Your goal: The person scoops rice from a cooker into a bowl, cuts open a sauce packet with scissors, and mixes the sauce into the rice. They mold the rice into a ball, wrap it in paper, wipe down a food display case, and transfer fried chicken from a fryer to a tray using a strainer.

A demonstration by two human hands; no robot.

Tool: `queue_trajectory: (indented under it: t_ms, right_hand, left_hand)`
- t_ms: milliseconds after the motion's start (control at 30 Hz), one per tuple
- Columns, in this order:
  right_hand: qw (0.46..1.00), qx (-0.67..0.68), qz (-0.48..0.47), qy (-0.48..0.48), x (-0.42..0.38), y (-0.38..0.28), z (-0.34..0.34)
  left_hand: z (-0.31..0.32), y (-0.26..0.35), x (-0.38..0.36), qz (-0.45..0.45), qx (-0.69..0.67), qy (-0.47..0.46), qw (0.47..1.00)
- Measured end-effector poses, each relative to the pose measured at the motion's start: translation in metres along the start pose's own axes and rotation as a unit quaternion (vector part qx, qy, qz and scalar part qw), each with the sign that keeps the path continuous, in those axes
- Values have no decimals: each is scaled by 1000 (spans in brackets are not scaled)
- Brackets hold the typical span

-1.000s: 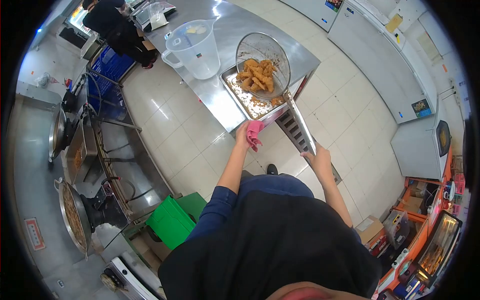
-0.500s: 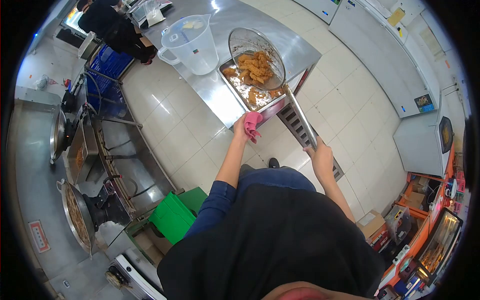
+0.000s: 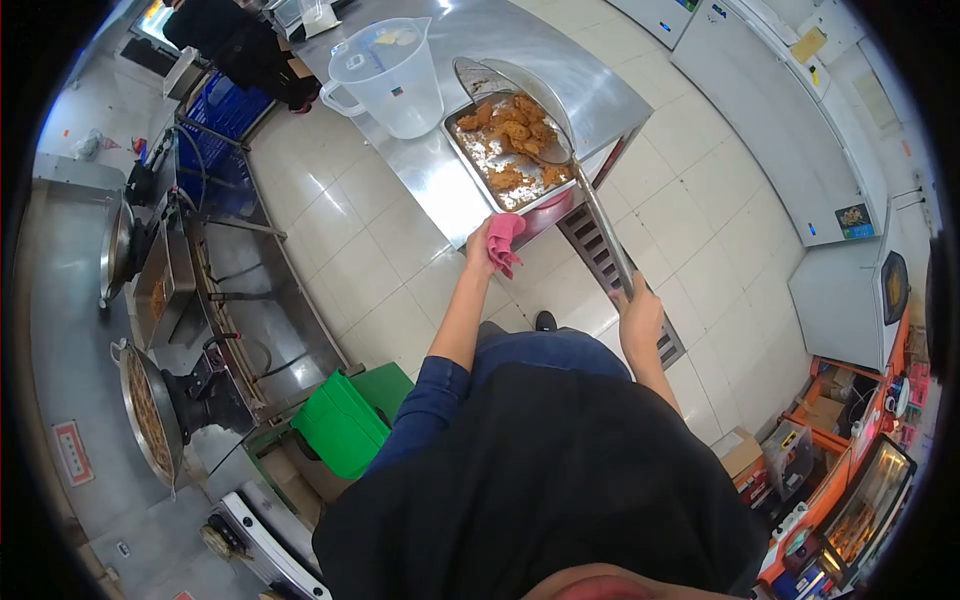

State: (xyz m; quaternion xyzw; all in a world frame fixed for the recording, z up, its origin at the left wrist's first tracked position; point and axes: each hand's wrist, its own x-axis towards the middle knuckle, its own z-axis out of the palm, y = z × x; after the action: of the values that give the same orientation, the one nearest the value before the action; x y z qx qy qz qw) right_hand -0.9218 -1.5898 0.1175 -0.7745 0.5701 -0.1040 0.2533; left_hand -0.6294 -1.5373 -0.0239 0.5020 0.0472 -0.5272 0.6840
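Observation:
My right hand (image 3: 640, 318) is closed round the long metal handle of a mesh strainer (image 3: 604, 222). The strainer's round basket tilts on its side over the far right part of a metal tray (image 3: 468, 172). Browned fried pieces (image 3: 515, 130), looking like fried chicken, lie in the tray, some under or against the mesh. My left hand (image 3: 479, 247) grips a bunched pink cloth (image 3: 505, 240) at the tray's near corner; whether it also grips the tray rim cannot be made out.
A clear plastic measuring jug (image 3: 390, 85) stands left of the tray on the steel table (image 3: 420, 190). Woks (image 3: 148, 415) line the left counter, near a green bin (image 3: 342, 425). Another person (image 3: 238, 50) stands far left. White freezers (image 3: 770, 110) are at right.
The strainer basket has tipped over further, and the fried pieces have dropped from it and spread in the tray. Both hands have stayed almost in place.

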Motion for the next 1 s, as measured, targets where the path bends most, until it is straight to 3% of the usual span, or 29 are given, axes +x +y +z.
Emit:
queue_trajectory:
  t_ms: [100,300,667,733,1000]
  right_hand:
    - [1000,3,2,11,5,-7,5]
    - [1000,3,0,21,-8,5,2]
    - [997,-40,-8,69,-3,41,19]
    - [994,-57,-26,92,2,40,18]
    - [993,39,-8,114,6,30,1]
  left_hand:
    - [5,8,-12,-32,17,-38,999]
    - [2,0,4,28,-16,20,999]
    - [26,17,-32,-7,20,15,1000]
    - [20,14,-26,-1,-23,-41,999]
    - [10,4,-27,-2,4,-35,999]
